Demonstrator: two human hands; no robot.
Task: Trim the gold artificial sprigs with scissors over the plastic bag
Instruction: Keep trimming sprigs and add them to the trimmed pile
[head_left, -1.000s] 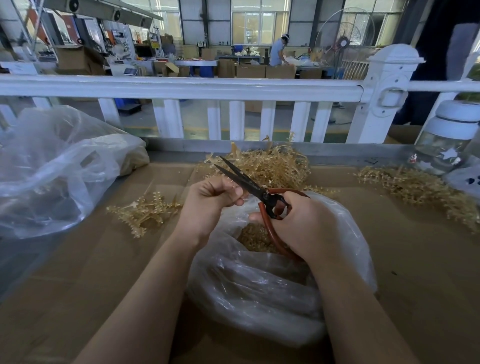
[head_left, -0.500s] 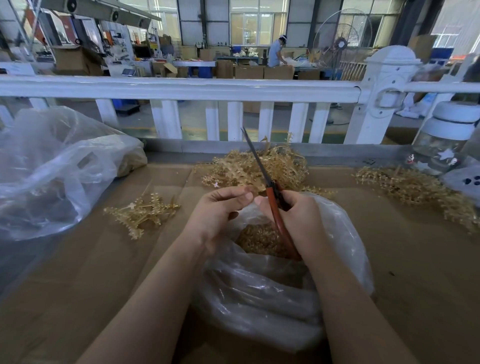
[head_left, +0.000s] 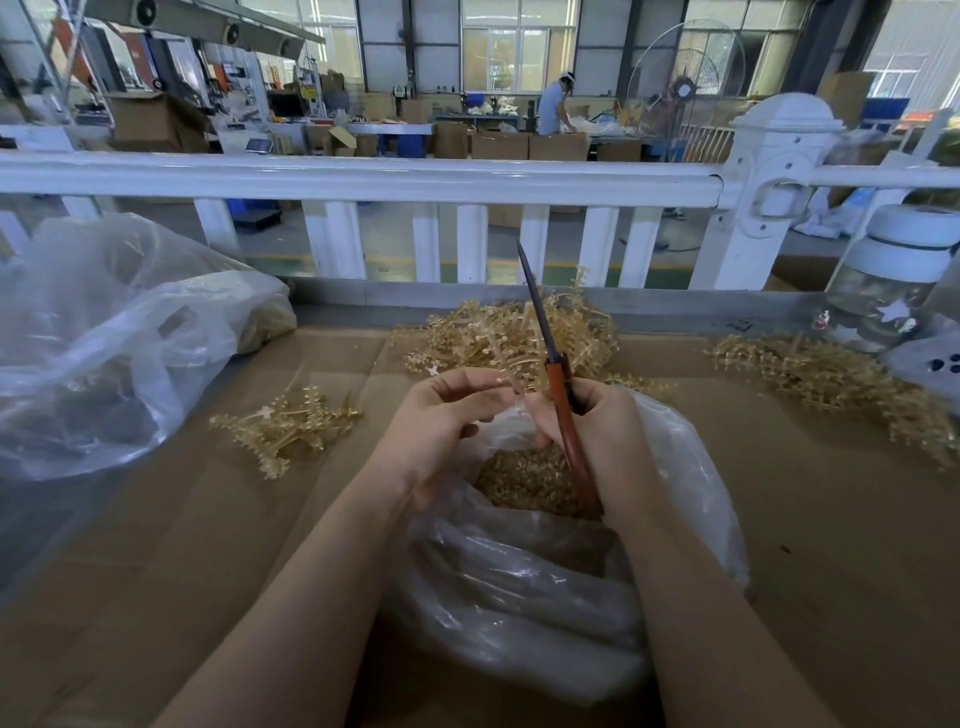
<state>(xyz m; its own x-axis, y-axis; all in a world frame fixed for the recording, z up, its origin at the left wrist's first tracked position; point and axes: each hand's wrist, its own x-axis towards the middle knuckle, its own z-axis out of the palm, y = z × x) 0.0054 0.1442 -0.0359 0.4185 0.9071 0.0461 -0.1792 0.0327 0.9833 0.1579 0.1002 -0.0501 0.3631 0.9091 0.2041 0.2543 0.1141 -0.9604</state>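
Since the earlier frame the scissors (head_left: 558, 384) close and swing upright, gripped by the right hand (head_left: 597, 441); left hand (head_left: 441, 415) pinches a sprig (head_left: 511, 382). Clippings fill the plastic bag (head_left: 691, 467); untrimmed piles (head_left: 498, 332) remain on the bench (head_left: 156, 519)

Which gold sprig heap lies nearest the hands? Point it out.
The middle heap, just behind the hands by the scissors blade; the left heap and right heap lie farther away.

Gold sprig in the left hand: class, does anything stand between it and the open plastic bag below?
Nothing visible does. The left hand pinches the sprig directly above the plastic bag, whose open mouth shows earlier trimmings.
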